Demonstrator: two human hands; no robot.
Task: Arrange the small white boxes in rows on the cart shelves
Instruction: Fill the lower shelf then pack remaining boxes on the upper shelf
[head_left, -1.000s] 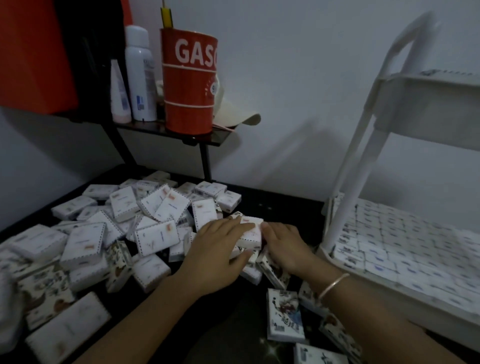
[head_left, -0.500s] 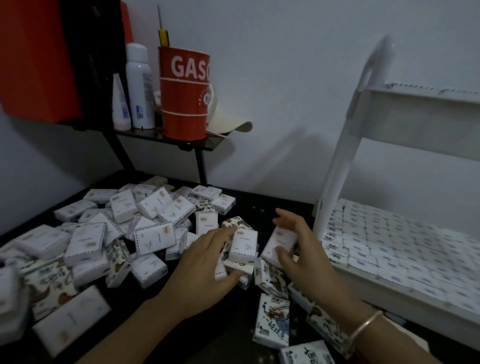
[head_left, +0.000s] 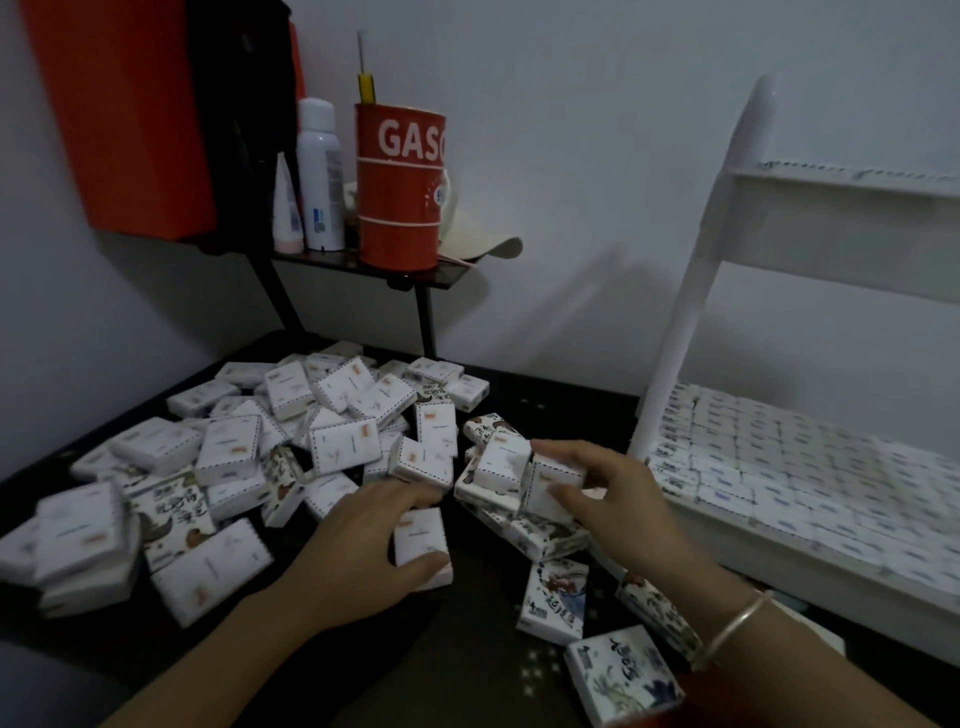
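Nearest the camera, a blue-patterned box (head_left: 623, 680) lies flat on the dark bench (head_left: 467, 660), with another patterned box (head_left: 553, 603) just beyond it. A thin bracelet (head_left: 737, 621) circles the right wrist. The left hand (head_left: 358, 551) grips a white box (head_left: 420, 540), with the thumb against its near edge and the fingers curled over its far edge. The box sits low, at or just above the bench. The right hand (head_left: 618, 504) is a little farther away and to the right, apart from the left. Its fingers are curled round a second white box (head_left: 550, 486), held tilted above a few patterned ones. Behind and to the left of both hands, a loose pile of small white boxes (head_left: 291, 447) covers the bench, lying at all angles and overlapping. To the right stands the white cart (head_left: 691, 312). Its lower shelf (head_left: 769, 558) is packed with rows of boxes (head_left: 810, 467) laid flat and touching, and its upper shelf (head_left: 857, 228) hangs above them. Farthest back against the wall, a small black shelf (head_left: 358, 262) carries a red can (head_left: 400, 192) lettered "GASO", a white spray can (head_left: 319, 176) and a small tube (head_left: 285, 208). An orange box (head_left: 124, 114) is at the left.
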